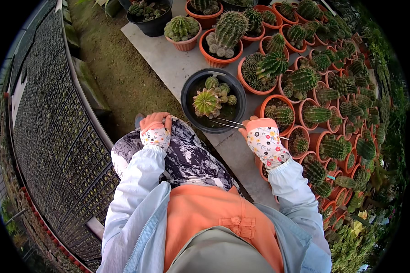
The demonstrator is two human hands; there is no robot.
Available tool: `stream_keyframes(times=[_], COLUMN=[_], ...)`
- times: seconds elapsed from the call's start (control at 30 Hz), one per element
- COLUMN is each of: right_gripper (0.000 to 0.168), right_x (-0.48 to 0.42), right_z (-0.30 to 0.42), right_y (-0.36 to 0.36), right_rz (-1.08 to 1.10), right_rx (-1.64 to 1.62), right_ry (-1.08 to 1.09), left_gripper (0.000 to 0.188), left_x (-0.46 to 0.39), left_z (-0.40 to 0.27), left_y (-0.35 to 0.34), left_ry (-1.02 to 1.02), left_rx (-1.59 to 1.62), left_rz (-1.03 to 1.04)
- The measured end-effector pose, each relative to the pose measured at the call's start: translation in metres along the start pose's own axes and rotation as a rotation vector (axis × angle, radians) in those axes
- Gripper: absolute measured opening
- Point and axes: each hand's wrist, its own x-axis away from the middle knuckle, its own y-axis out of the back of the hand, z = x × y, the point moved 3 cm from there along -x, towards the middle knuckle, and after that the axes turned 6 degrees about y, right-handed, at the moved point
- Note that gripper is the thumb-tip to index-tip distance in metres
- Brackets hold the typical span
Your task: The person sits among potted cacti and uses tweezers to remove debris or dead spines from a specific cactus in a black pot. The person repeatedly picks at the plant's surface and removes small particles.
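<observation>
My right hand (249, 124) is closed around a pair of long metal tweezers (227, 122), whose tips reach over the rim of a round black plastic pot (187, 111) to the base of the cactus in it. That ribbed cactus (206, 103) is yellow-green with a browned lower edge, and smaller round cacti (222, 89) cluster behind it. Dark soil or murky water, I cannot tell which, surrounds the plants. My left hand (156, 120) rests on my patterned trouser leg near the knee, left of the pot, and no object shows in it.
Many potted cacti in orange plastic pots (283, 116) crowd the right and the back of a grey slab (157, 56). Another black pot (152, 25) stands at the back left. Mossy ground (112, 68) lies left of the slab, beyond it a raised bed of seedling trays (65, 116).
</observation>
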Motion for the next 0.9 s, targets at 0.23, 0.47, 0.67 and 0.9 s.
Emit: stream_keyframes(times=[0.23, 0.47, 0.67, 0.9], right_gripper=[0.030, 0.030, 0.030, 0.031], right_x=[-0.006, -0.008, -0.002, -0.002], right_z=[-0.002, -0.004, -0.009, -0.008], right_y=[-0.002, 0.003, -0.001, 0.014], right_rz=[0.068, 0.171, 0.126, 0.223], right_rx=[0.037, 0.016, -0.016, -0.025], right_ry=[-0.004, -0.039, -0.006, -0.070], left_gripper=[0.015, 0.015, 0.017, 0.018], left_x=[0.001, 0.000, 0.000, 0.000], left_z=[0.001, 0.003, 0.003, 0.004], left_y=[-0.001, -0.003, -0.003, -0.004], left_ry=[-0.015, -0.025, -0.020, -0.022], left_rx=[0.011, 0.010, 0.002, -0.001], left_rz=[-0.014, 0.004, 0.012, 0.025])
